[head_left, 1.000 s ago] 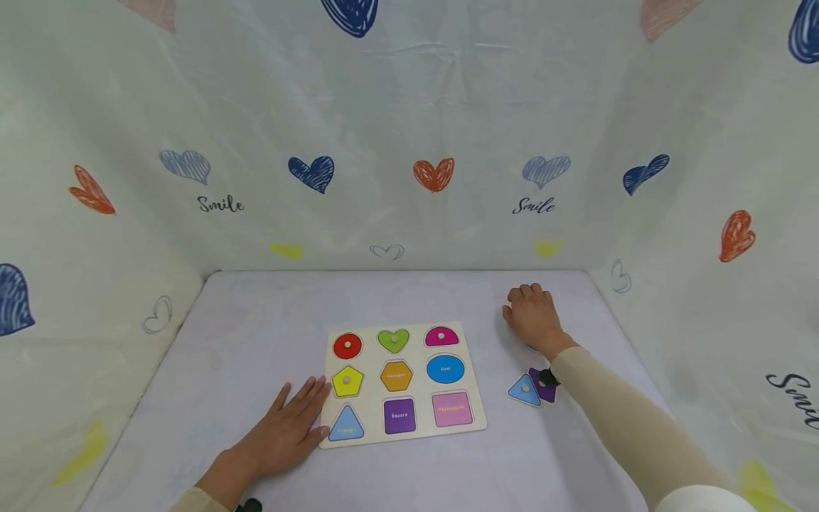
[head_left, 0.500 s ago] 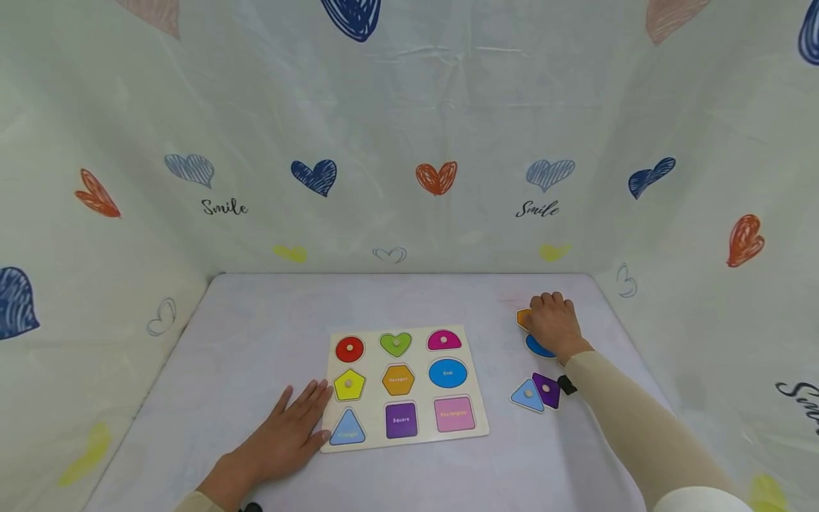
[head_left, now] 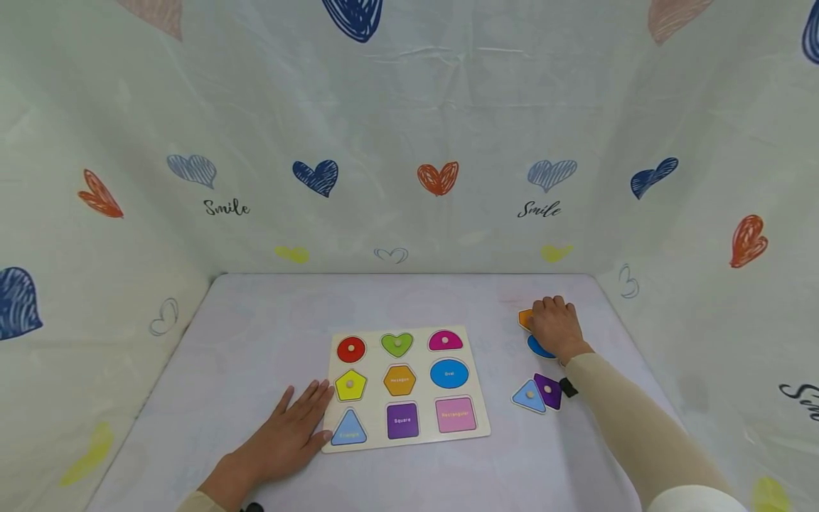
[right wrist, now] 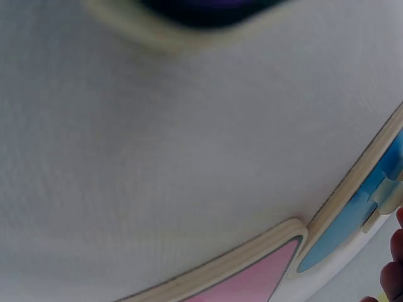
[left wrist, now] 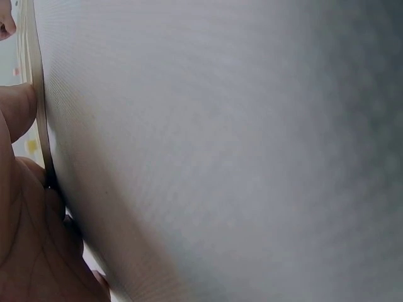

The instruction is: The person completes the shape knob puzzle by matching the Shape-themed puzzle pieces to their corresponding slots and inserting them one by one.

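Observation:
My left hand [head_left: 284, 434] lies with fingers extended at the left edge of a pale wooden puzzle board [head_left: 483, 427], thumb on its lower left corner. A red circle [head_left: 351, 349], green heart [head_left: 397, 345], magenta half circle [head_left: 445, 340] and yellow pentagon [head_left: 350, 385] with knobs sit in the board. My right hand [head_left: 557, 328] bends its fingers down over loose pieces, partly covering an orange hexagon piece [head_left: 525, 318] and a blue oval piece [head_left: 540, 347]. I cannot tell whether it grips the hexagon, as its fingertips are mostly hidden.
Nearer the front, a blue triangle piece [head_left: 528, 396] lies against a purple square piece [head_left: 548, 392]. A pink piece [right wrist: 252, 277] meets the blue oval in the right wrist view. Behind the white table [head_left: 275, 306] hangs a heart-printed curtain [head_left: 384, 107].
My right hand has shifted right and slightly toward me, revealing part of the orange hexagon and blue oval. Since half a second ago it has barely moved. My left hand stays at the board.

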Motion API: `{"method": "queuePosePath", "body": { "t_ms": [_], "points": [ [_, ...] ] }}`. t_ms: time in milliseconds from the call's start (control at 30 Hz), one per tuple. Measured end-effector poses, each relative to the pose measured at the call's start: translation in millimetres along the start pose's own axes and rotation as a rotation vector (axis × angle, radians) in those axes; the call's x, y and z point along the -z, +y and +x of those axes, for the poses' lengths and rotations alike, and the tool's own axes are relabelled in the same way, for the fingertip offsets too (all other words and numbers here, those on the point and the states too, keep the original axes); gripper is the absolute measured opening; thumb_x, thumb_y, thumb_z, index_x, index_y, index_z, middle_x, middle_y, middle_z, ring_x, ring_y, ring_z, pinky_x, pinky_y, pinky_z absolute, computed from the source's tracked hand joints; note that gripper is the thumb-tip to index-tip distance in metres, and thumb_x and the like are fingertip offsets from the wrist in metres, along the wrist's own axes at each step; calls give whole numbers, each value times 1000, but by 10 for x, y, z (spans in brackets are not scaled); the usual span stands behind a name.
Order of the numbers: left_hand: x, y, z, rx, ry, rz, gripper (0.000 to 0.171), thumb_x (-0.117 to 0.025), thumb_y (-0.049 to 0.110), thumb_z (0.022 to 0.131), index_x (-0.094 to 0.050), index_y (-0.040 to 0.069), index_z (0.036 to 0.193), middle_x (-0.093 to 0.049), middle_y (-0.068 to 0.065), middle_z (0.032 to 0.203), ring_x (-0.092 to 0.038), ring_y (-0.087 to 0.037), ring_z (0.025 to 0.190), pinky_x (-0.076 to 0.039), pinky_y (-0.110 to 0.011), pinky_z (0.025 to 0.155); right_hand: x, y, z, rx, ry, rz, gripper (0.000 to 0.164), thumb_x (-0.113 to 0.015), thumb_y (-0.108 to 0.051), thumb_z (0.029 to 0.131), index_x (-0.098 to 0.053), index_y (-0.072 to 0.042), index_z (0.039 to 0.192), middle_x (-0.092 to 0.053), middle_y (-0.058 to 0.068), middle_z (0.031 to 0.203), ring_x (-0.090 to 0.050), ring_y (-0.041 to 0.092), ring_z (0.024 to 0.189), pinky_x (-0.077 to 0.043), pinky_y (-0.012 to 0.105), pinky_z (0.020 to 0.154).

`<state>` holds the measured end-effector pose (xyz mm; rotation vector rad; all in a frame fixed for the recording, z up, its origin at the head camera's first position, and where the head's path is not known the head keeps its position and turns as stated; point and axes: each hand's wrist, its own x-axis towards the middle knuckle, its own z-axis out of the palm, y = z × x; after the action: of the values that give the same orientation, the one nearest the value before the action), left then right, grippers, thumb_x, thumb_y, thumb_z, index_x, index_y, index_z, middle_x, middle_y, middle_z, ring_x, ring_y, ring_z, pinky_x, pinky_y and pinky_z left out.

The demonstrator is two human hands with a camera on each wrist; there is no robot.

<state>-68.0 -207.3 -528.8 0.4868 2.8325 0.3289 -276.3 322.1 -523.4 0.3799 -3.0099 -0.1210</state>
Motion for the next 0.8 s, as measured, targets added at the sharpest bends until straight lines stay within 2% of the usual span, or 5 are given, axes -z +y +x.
{"method": "queuePosePath", "body": {
  "t_ms": [167, 400, 800],
  "points": [
    [1, 12, 0, 2, -4, 0, 78, -55, 52, 105, -32, 8, 166, -32, -8, 173, -22, -32, 163, -11, -64, 131, -10, 8, -22, -10, 2, -8, 33, -68, -25, 102, -63, 7, 105, -63, 19, 93, -53, 38, 91, -49, 55, 83],
    [-20, 23, 9, 12, -1, 7, 79, -57, 53, 104, -32, 10, 166, -33, -7, 173, -22, -30, 163, -11, -63, 131, -51, 2, -33, 9, 14, -22, 30, -66, -22, 102, -62, 8, 104, -62, 19, 92, -52, 38, 90, -47, 53, 82],
    [-62, -21, 32, 6, 6, 19, 79, -55, 53, 105, -31, 9, 166, -32, -7, 173, -22, -31, 163, -11, -63, 131, -54, -175, 46, 60, 123, -36, 27, -69, -21, 99, -62, 5, 99, -63, 18, 91, -54, 38, 90, -49, 52, 82]
  ]
}}
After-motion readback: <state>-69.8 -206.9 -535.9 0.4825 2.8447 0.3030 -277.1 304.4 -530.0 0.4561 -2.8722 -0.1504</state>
